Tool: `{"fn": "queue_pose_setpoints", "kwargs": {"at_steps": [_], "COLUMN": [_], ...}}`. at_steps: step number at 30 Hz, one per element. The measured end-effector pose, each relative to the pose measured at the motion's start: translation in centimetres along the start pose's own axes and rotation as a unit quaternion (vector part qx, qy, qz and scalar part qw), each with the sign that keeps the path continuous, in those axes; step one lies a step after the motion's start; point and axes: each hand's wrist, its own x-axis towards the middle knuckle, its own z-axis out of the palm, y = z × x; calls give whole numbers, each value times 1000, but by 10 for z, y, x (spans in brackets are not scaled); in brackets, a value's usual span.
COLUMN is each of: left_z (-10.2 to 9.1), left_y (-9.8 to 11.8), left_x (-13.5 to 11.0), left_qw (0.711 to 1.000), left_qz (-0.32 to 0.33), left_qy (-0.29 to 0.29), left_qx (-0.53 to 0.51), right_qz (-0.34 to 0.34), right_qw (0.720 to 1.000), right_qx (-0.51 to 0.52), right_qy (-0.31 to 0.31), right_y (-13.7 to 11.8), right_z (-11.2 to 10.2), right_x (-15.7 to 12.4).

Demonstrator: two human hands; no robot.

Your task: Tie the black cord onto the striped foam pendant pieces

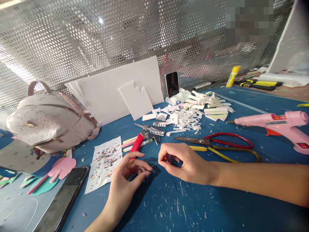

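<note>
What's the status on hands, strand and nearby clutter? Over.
Left hand and right hand pinching. Thin strand spans the gap, ends hidden. Cutter lies close beyond left hand, scissors beyond right.

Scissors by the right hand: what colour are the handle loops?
Scissors: one loop red, the other yellowish-olive; best in the head view.

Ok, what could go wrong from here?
The thin strand between the left hand and right hand might slip; it's barely visible.
The left hand is right by a red-handled tool, apparently a cutter; a careless shift could knock it.
The white sheet lies beside that hand too; a bump might scatter its small coloured bits.
</note>
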Motion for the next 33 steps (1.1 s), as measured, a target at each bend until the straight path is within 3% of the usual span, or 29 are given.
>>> {"fn": "queue_pose_setpoints", "kwargs": {"at_steps": [33], "left_z": [0], "left_y": [1], "left_x": [0], "left_qw": [1000], "left_qz": [13], "left_qy": [14], "left_qx": [-5], "right_qz": [-37], "right_qw": [999], "right_qx": [-36], "right_qy": [-4], "right_y": [1], "right_z": [0], "right_x": [-2]}}
